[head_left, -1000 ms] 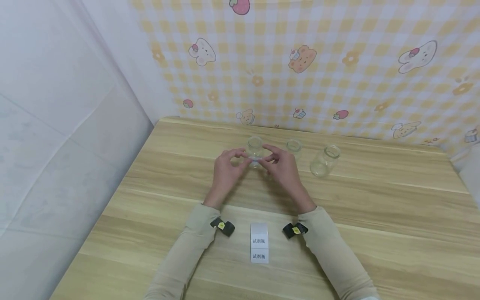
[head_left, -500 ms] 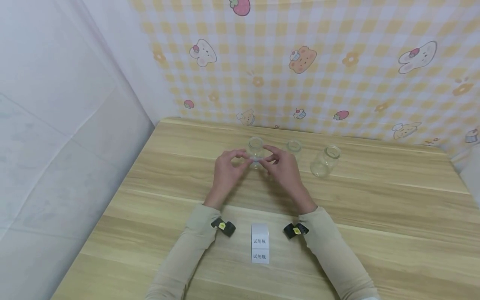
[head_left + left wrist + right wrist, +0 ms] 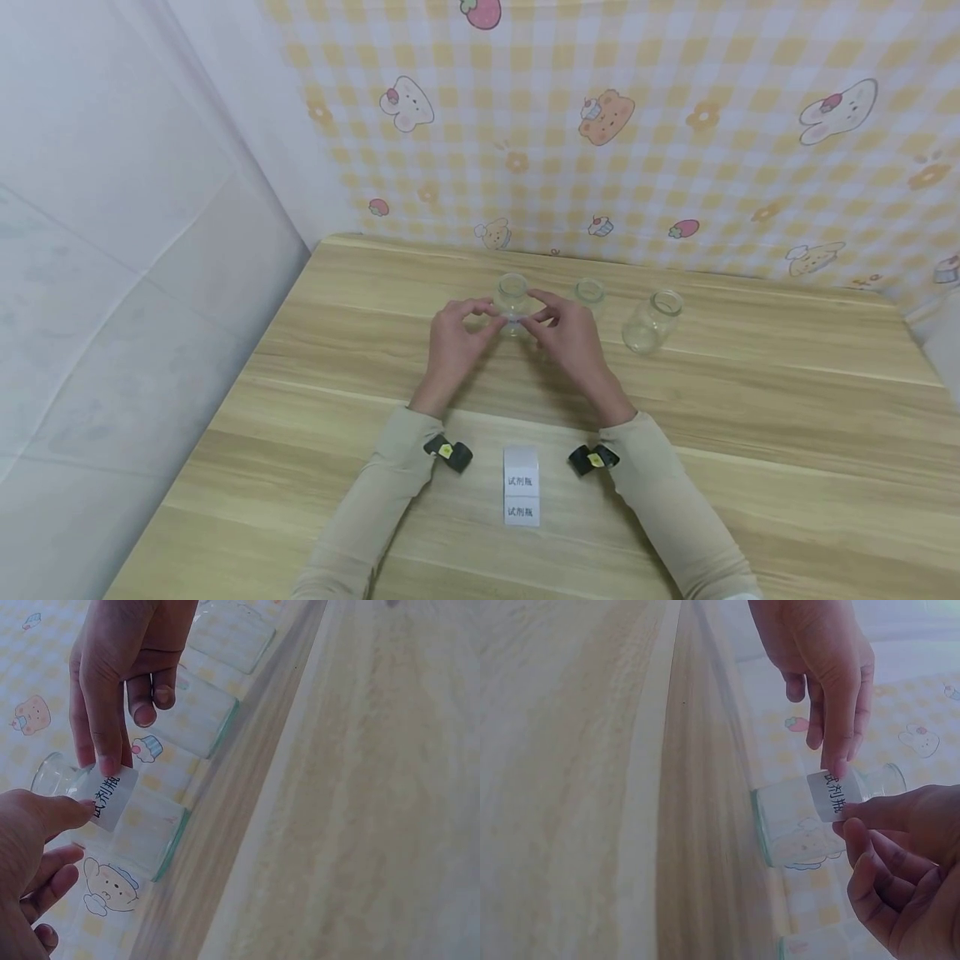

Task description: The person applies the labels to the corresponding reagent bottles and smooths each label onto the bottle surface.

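Observation:
Both hands meet at the leftmost glass jar (image 3: 513, 287), which stands upright near the back of the table. A white label (image 3: 118, 796) with black printed characters lies across the jar's front, below its neck. My left hand (image 3: 456, 340) pinches one end of the label with its thumb, the fingers reaching to the jar's side. The other end of the label is pinched by my right hand (image 3: 567, 335), whose index finger extends beside the jar. In the right wrist view, the label (image 3: 831, 796) looks flat along the glass (image 3: 795, 832).
Two more clear jars stand to the right, a middle jar (image 3: 589, 292) partly hidden behind my right hand and a far jar (image 3: 651, 323). A strip of printed labels (image 3: 521, 487) lies on the wooden table (image 3: 750, 500) between the forearms. A patterned cloth (image 3: 637, 183) hangs behind.
Both hands stay at the same jar with hardly any movement. The label between the thumbs has tilted slightly, and its dark print now shows in the head view.

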`<state>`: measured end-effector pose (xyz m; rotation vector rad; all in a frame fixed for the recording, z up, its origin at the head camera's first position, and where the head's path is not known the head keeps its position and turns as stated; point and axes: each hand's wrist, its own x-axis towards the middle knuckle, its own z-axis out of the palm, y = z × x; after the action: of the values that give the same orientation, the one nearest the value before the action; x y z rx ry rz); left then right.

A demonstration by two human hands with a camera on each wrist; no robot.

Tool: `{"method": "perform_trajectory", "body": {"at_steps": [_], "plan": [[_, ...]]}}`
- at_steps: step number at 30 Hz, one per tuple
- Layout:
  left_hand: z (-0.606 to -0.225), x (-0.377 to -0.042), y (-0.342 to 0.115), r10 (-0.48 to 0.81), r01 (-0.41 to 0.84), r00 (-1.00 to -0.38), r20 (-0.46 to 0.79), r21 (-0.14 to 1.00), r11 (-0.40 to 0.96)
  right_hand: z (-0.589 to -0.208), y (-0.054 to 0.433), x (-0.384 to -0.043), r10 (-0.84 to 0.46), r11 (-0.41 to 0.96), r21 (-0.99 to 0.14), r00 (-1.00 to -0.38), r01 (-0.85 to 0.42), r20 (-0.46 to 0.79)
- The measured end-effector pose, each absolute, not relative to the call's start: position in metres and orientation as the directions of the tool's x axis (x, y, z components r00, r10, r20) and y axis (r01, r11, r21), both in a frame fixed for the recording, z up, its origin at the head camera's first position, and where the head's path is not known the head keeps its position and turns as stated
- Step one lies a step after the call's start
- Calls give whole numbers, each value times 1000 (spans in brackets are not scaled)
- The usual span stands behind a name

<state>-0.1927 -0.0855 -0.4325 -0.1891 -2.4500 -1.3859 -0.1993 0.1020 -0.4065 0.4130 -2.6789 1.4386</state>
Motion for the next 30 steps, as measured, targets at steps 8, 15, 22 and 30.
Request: {"method": "perform_trajectory", "body": {"at_steps": [8, 15, 22, 30], "plan": [[-433, -194, -85, -45, 266, -941, 335, 816, 513, -407, 102, -200, -206, 530, -802, -959, -275, 193], [-433, -193, -85, -47, 275, -938, 345, 817, 507, -408, 102, -200, -207, 528, -804, -960, -273, 189], [-432, -193, -85, -38, 291, -931, 363, 802, 522, -408, 103, -201, -210, 536, -798, -959, -277, 192], [-431, -192, -86, -36, 287, -932, 361, 795, 534, -406, 103, -201, -221, 548, -787, -956, -283, 190]]}}
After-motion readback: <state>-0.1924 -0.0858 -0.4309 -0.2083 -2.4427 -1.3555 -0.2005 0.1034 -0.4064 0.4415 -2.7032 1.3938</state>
